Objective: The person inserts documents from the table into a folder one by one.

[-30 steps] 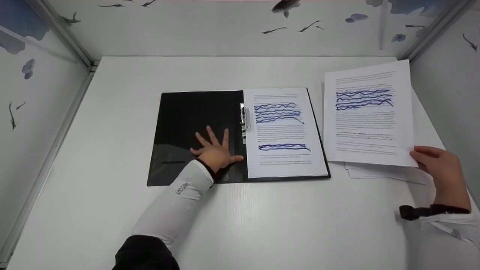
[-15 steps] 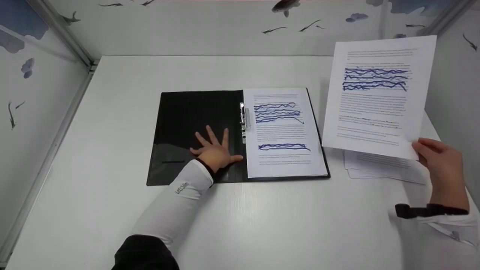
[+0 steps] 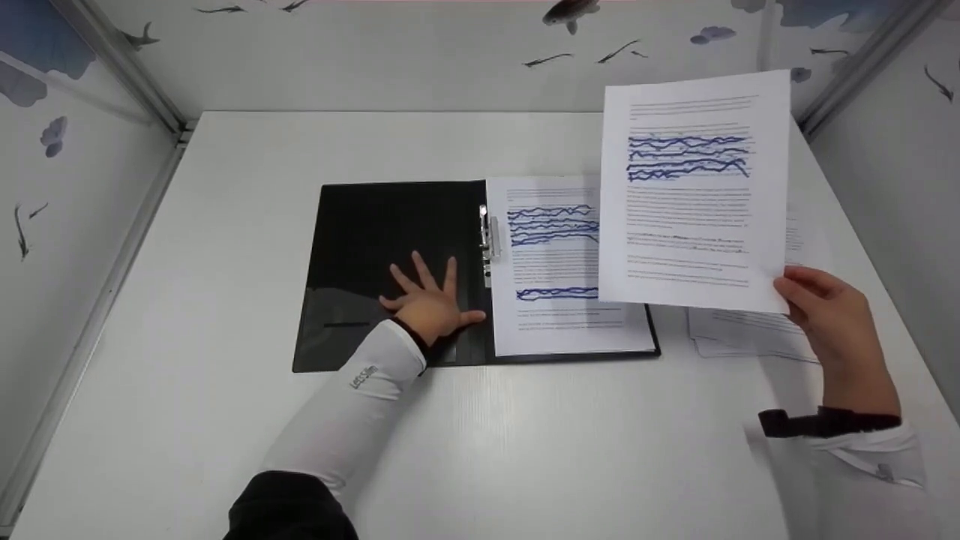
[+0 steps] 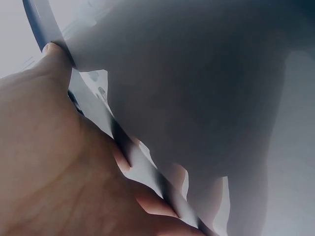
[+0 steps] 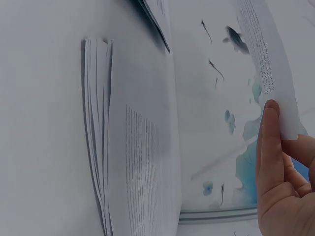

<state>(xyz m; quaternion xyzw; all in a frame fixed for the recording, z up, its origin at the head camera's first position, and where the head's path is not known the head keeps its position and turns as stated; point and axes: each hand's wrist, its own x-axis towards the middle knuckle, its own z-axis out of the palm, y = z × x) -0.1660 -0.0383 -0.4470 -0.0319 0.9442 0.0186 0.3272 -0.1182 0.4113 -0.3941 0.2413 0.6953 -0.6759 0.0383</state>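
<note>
My right hand (image 3: 836, 322) pinches the lower right corner of a printed sheet of paper (image 3: 690, 225) with blue scribbled lines. The sheet is raised above the table and covers the right part of the open black folder (image 3: 390, 225). On the folder's right side lies another scribbled page (image 3: 562, 330), next to the metal clip (image 3: 486, 244) at the spine. With fingers spread, my left hand (image 3: 431, 307) rests on the folder's left inner cover. In the right wrist view, thumb and fingers hold the sheet (image 5: 275, 64) by its edge.
A stack of printed papers (image 5: 142, 162) lies on the white table (image 3: 562, 450) to the right of the folder, partly hidden by the raised sheet in the head view. White panels with painted fish (image 3: 571, 13) stand at the back and sides.
My right hand has lifted the sheet off the stack, then carried it left until it overlaps the folder. My left hand has stayed in place.
</note>
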